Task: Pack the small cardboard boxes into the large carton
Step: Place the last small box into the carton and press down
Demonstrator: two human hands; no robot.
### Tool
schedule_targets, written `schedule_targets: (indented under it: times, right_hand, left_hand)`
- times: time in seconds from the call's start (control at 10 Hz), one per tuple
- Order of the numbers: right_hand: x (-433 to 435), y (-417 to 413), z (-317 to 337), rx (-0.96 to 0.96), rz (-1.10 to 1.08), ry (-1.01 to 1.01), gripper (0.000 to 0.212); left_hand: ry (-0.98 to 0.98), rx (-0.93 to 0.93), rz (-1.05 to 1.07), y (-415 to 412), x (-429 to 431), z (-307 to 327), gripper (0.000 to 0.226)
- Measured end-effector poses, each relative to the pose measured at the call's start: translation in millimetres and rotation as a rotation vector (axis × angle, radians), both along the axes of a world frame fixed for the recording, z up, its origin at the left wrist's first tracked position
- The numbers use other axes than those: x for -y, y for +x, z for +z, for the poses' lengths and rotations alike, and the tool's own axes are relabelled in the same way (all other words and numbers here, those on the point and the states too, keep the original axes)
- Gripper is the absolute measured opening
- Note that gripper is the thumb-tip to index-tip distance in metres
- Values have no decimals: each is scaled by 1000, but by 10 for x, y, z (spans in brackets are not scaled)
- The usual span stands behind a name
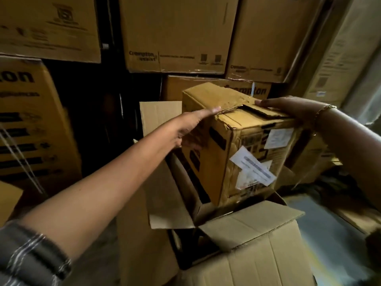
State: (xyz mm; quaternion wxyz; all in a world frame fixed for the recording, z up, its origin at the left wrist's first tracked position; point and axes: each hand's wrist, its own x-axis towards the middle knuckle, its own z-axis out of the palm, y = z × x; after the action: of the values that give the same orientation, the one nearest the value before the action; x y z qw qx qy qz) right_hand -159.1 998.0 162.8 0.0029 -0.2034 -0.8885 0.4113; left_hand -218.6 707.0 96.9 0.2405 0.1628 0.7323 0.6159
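A worn small cardboard box (253, 149) with white labels on its near face hangs tilted above the open large carton (253, 254). My left hand (193, 126) grips the box's left side, thumb on the top edge and fingers wrapped down the side. My right hand (288, 106) holds its top right edge, fingers lying over the torn top flaps. The carton's flaps stand open; its inside is dark and mostly hidden by the box.
Stacked brown printed cartons (175, 34) form a wall behind and to the left (31, 124). More cardboard lies at the right (315, 159). A grey floor strip (321, 230) shows at lower right.
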Motion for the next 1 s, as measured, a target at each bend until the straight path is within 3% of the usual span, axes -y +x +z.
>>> schedule_targets:
  times: [0.2, 0.3, 0.4, 0.7, 1.0]
  right_hand:
    - [-357, -504, -156, -23, 187, -49, 57]
    - [-347, -650, -316, -9, 234, -67, 44]
    - [-341, -677, -366, -57, 267, -90, 44]
    - [-267, -896, -369, -98, 110, 75, 61]
    - [-236, -971, -607, -49, 139, 138, 59]
  left_hand:
    - [-23, 59, 47, -95, -139, -42, 51]
    - [-51, 95, 55, -134, -190, -105, 53]
    - [-62, 92, 90, -199, -239, -130, 60]
    - [30, 47, 188, -480, -318, -258, 51]
    - [25, 143, 173, -607, -308, -588, 56]
